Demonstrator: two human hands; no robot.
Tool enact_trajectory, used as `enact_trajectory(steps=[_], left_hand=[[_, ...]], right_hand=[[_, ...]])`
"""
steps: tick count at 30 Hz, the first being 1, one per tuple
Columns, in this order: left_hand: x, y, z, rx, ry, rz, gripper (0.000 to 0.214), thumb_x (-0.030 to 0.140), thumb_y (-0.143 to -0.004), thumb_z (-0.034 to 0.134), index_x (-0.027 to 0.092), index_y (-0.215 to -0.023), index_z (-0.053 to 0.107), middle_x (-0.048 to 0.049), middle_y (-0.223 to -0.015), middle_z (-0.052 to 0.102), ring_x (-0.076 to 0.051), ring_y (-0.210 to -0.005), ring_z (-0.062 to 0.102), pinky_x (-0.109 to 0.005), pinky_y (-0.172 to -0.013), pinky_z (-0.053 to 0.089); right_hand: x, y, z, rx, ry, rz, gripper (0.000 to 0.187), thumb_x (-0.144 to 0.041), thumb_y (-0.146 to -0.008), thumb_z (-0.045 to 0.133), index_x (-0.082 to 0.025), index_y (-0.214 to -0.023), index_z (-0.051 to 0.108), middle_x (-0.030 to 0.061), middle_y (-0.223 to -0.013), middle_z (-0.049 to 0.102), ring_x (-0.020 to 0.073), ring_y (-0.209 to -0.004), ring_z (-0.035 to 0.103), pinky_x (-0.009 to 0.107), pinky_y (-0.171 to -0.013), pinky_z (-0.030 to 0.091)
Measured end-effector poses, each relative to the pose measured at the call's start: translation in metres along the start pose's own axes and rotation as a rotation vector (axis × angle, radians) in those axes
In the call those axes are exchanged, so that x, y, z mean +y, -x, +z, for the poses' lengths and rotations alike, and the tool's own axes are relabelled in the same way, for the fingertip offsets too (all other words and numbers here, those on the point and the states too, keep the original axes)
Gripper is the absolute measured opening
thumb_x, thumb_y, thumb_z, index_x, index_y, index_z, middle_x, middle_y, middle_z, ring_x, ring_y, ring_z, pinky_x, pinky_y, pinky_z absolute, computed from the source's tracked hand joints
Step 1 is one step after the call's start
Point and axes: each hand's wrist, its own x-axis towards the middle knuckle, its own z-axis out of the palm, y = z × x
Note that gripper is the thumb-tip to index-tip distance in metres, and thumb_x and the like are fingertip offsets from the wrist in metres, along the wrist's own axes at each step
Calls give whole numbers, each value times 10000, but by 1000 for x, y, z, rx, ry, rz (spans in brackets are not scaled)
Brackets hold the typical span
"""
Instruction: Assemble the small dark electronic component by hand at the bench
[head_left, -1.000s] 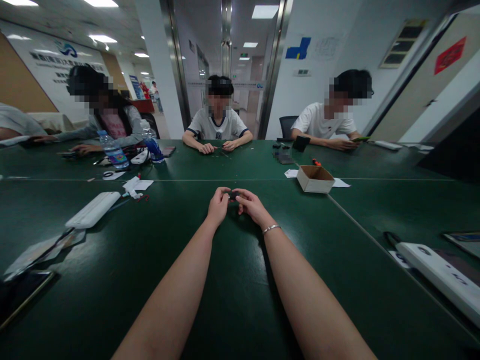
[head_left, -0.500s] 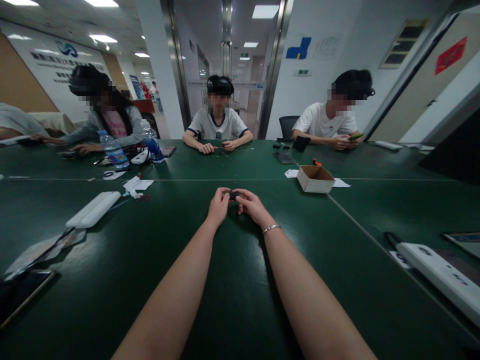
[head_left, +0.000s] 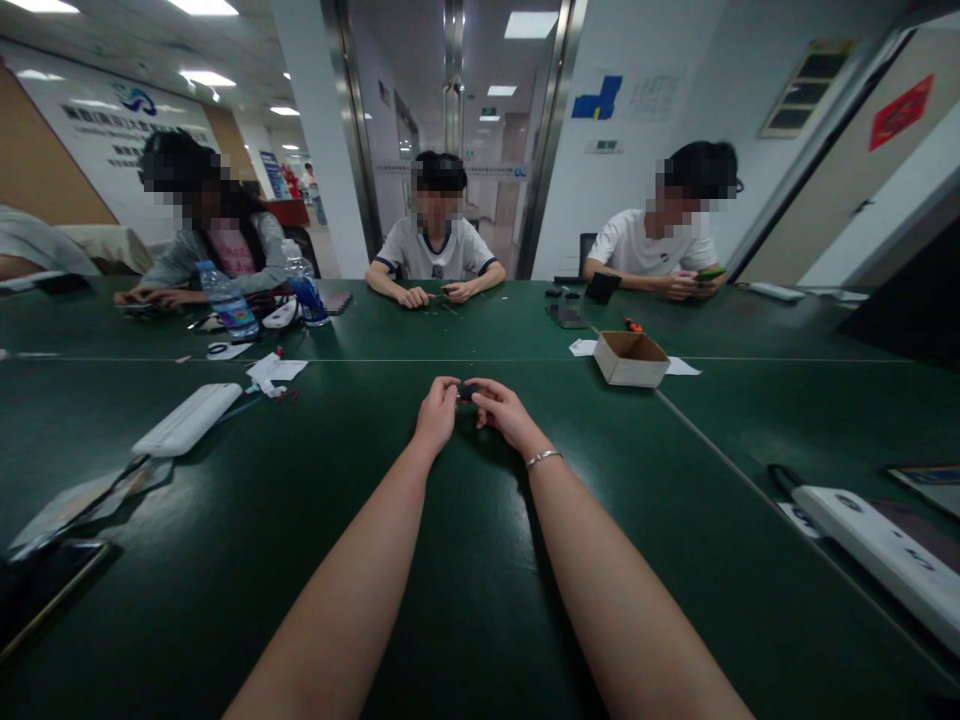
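Between my two hands, near the middle of the green table (head_left: 300, 520), is a small dark object (head_left: 469, 393). It is too small and too covered by fingers for its kind to show. My left hand (head_left: 438, 410) pinches its left end, with thumb and forefinger closed. From the right, my right hand (head_left: 504, 408) grips the same object between thumb and fingers, a silver bracelet on the wrist. Both hands are just above the tabletop, fingertips almost meeting.
An open cardboard box (head_left: 631, 360) stands to the right, beyond my hands. White power strips (head_left: 187, 420) lie on both sides. Two bottles (head_left: 227, 300) and paper scraps (head_left: 274, 372) are at far left. A phone (head_left: 52, 585) lies near left. Three people sit opposite.
My hands stay in almost the same place, still on the small dark object. At far left, a person's outstretched arm has drawn back towards their body.
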Motion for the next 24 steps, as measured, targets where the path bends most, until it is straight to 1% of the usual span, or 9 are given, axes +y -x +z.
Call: enact_trajectory(steps=[4,8,12,16,20,24], left_hand=[[0,0,-1,11,16,19,209,217,-852,462,207,-1036,561,-14,-823,588,-138,-743,559,-235,-626,409],[-1,0,-2,-10,25,6,230,281,-896,387,209,-1020,568,1,-717,540,-139,-671,522,-241,-608,390],[-2,0,-2,-24,16,14,207,246,-861,436,216,-1023,562,0,-774,557,-136,-713,524,-240,-653,389],[-3,-1,-1,-34,35,-1,227,299,-898,379,220,-1008,560,13,-694,522,-136,-655,504,-238,-626,380],[-3,-1,-1,-43,38,18,207,241,-867,431,211,-1025,561,2,-768,567,-132,-704,535,-236,-655,404],[-3,-1,0,-49,48,24,231,288,-901,384,196,-1008,567,19,-641,508,-127,-608,498,-233,-607,397]], right_hand=[[0,0,0,-6,0,-2,393,-310,-699,726,-213,-1068,636,-13,-760,632,68,-459,485,226,-466,492],[1,-1,-1,-1,-8,-3,399,-312,-692,735,-209,-1064,637,-17,-751,623,70,-466,492,228,-470,498],[0,0,-1,0,-13,0,392,-311,-688,736,-215,-1056,640,-13,-766,633,67,-457,491,226,-462,498],[0,0,-1,1,-17,1,389,-309,-685,736,-218,-1052,643,-15,-753,629,69,-461,493,225,-461,498],[0,0,0,6,-22,-4,389,-305,-681,736,-218,-1049,647,-28,-717,610,71,-457,490,229,-461,500],[0,0,0,13,-16,-1,374,-302,-686,731,-218,-1040,647,-12,-753,636,73,-463,495,224,-459,496]])
